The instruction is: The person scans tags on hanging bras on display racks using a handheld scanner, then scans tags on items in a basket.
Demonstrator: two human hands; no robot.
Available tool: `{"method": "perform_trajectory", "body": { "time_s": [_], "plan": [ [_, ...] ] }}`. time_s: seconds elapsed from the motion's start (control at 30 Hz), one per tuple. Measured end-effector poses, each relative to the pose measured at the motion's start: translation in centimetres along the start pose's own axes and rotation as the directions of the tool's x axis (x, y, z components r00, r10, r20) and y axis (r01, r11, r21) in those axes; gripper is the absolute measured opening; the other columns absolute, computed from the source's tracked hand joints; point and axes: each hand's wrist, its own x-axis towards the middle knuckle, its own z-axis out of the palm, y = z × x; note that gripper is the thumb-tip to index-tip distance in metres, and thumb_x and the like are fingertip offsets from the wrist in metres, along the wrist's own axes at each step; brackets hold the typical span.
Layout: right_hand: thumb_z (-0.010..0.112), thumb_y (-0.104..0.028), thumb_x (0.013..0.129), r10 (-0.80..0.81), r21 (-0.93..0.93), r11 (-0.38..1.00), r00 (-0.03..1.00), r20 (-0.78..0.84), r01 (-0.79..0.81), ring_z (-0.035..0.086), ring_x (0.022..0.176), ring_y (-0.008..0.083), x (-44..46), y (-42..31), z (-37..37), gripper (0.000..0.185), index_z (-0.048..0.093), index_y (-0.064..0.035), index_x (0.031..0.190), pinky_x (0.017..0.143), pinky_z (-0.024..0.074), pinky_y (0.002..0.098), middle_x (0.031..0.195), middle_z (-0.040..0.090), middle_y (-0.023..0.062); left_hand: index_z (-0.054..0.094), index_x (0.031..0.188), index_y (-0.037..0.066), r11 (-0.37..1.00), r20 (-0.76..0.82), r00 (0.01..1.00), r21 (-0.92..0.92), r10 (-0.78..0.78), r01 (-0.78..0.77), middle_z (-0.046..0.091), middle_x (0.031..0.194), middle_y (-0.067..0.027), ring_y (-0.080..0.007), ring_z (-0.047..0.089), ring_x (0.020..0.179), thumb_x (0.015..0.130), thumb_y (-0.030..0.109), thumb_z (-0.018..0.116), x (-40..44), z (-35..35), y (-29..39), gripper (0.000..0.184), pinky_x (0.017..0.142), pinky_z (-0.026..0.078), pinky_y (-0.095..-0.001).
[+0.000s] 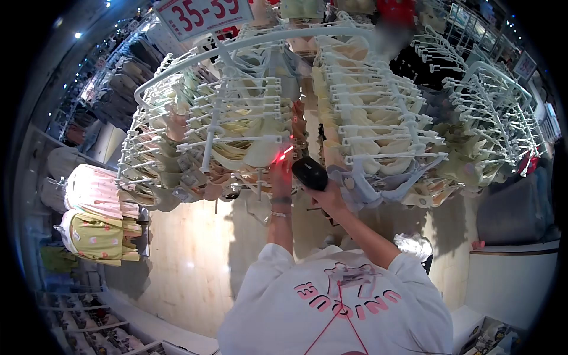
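A black handheld barcode scanner [310, 173] is gripped in my right hand [330, 198], its front pointing toward my left hand. My left hand [281, 173] reaches up to the edge of a row of pale yellow bras [260, 148] on white hangers. Red light from the scanner washes over its fingers, which look drawn together; what they hold is hidden. A bright red line falls just above the fingertips. Close to the right of my right hand hangs a light blue bra [378, 188], at the front of another row.
White rack rails [248, 40] carry dense rows of bras on both sides of a narrow gap. A price sign [204, 16] stands at the top. Folded pink and yellow-green garments [94, 234] are at left, a grey bin-like object [512, 207] at right. Pale wood floor [189, 254] lies below.
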Motion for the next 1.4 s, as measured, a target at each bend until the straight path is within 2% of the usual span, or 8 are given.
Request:
{"method": "perform_trajectory", "body": {
  "time_s": [0.13, 0.33, 0.43, 0.57, 0.77, 0.93, 1.27, 1.4],
  "plan": [
    [0.074, -0.016, 0.08, -0.008, -0.08, 0.997, 1.0, -0.016, 0.007, 0.056, 0.049, 0.01, 0.5, 0.9, 0.8, 0.021, 0.065, 0.0016, 0.086, 0.045, 0.0459, 0.0272, 0.065, 0.061, 0.0032, 0.056, 0.121, 0.008, 0.996, -0.021, 0.997, -0.055, -0.072, 0.07, 0.06, 0.118, -0.0035, -0.0165, 0.056, 0.11, 0.093, 0.011, 0.058, -0.8, -0.8, -0.2, 0.028, 0.09, 0.05, -0.0361],
    [0.075, -0.019, 0.079, 0.083, 0.179, 0.982, 0.989, -0.126, -0.06, 0.058, 0.049, 0.0108, -2.1, 0.1, 1.4, 0.026, 0.065, 0.0033, 0.087, 0.046, 0.0471, 0.0284, 0.064, 0.061, 0.0049, 0.057, 0.117, 0.008, 0.983, -0.135, 0.978, -0.12, -0.157, 0.141, 0.06, 0.117, -0.0042, -0.0183, 0.056, 0.111, 0.09, 0.012, 0.063, -1.0, -0.9, -0.3, 0.027, 0.086, 0.052, -0.0381],
    [0.075, -0.019, 0.079, 0.059, -0.055, 0.997, 0.996, -0.067, -0.063, 0.059, 0.051, 0.0111, -3.2, -0.9, 0.8, 0.026, 0.064, 0.0043, 0.087, 0.047, 0.0478, 0.0285, 0.064, 0.061, 0.0049, 0.057, 0.117, 0.011, 0.981, -0.144, 0.974, -0.113, -0.175, 0.16, 0.06, 0.117, -0.0029, -0.0182, 0.056, 0.111, 0.088, 0.012, 0.066, -1.2, -1.6, -0.7, 0.029, 0.088, 0.051, -0.0389],
    [0.074, -0.016, 0.078, -0.006, 0.064, 0.998, 1.0, -0.016, 0.007, 0.061, 0.052, 0.0115, -4.2, 4.1, -0.6, 0.022, 0.064, 0.0026, 0.081, 0.048, 0.0488, 0.0283, 0.063, 0.062, 0.0058, 0.056, 0.113, 0.013, 0.978, -0.221, 0.956, -0.119, -0.193, 0.17, 0.06, 0.115, -0.0012, -0.0179, 0.056, 0.111, 0.089, 0.011, 0.064, -2.2, -2.4, -0.6, 0.025, 0.091, 0.047, -0.0383],
    [0.075, -0.021, 0.077, 0.218, -0.094, 0.972, 0.976, -0.001, -0.217, 0.064, 0.052, 0.0147, -8.9, 6.3, -3.9, 0.029, 0.064, 0.0056, 0.081, 0.052, 0.0505, 0.0314, 0.062, 0.063, 0.0072, 0.058, 0.107, 0.014, 0.973, -0.292, 0.932, -0.147, -0.215, 0.179, 0.06, 0.108, 0.0005, -0.0159, 0.057, 0.106, 0.09, 0.012, 0.062, -2.8, -4.0, -1.4, 0.019, 0.088, 0.047, -0.0349],
    [0.077, -0.017, 0.077, 0.287, 0.0, 0.957, 0.95, -0.124, -0.289, 0.062, 0.052, 0.0119, -9.9, 8.5, -6.2, 0.024, 0.062, 0.0025, 0.081, 0.049, 0.0478, 0.0273, 0.064, 0.063, 0.0047, 0.058, 0.108, 0.013, 0.954, -0.224, 0.946, -0.241, -0.235, 0.18, 0.062, 0.102, 0.0004, -0.0143, 0.057, 0.102, 0.091, 0.02, 0.064, -2.5, -6.5, -2.3, 0.019, 0.088, 0.047, -0.0339],
    [0.076, -0.019, 0.077, 0.28, -0.023, 0.959, 0.954, -0.108, -0.283, 0.063, 0.054, 0.0134, -9.9, 9.3, -5.9, 0.026, 0.064, 0.0049, 0.076, 0.05, 0.0494, 0.0295, 0.063, 0.063, 0.0063, 0.044, 0.138, 0.017, 0.882, 0.115, 0.993, -0.467, -0.014, 0.066, 0.044, 0.143, -0.0067, -0.0268, 0.04, 0.131, 0.087, 0.056, 0.056, -4.6, -4.2, 0.1, 0.065, 0.108, 0.034, -0.0448],
    [0.075, -0.016, 0.077, 0.293, -0.081, 0.951, 0.954, -0.071, -0.298, 0.063, 0.056, 0.0124, -10.0, 9.7, -5.9, 0.023, 0.064, 0.0041, 0.079, 0.051, 0.0503, 0.0291, 0.065, 0.063, 0.0054, 0.034, 0.145, 0.019, 0.844, 0.025, 0.994, -0.526, -0.103, 0.101, 0.036, 0.149, -0.0079, -0.0319, 0.035, 0.135, 0.079, 0.068, 0.056, -4.1, -6.0, 0.9, 0.085, 0.106, 0.028, -0.0633]
  ]
}}
